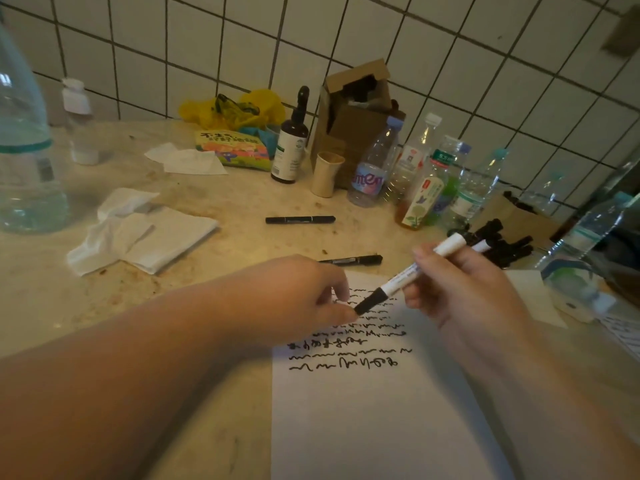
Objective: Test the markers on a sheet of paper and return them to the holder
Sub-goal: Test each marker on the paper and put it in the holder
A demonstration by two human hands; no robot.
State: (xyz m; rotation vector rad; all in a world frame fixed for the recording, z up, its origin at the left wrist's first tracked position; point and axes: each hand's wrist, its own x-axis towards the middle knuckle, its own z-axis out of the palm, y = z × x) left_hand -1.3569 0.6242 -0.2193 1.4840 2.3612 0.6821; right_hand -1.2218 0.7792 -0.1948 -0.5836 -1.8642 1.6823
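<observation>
Above paper (381, 417), right hand (460, 289) holds marker (408, 275); left hand (311, 292) pinches its cap.

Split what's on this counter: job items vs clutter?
Job: white marker held in right hand, black cap end at left hand; scribbled paper; two black markers on the counter; marker bundle.
Clutter: tissues, plastic bottles, dropper bottle, cardboard box.
</observation>
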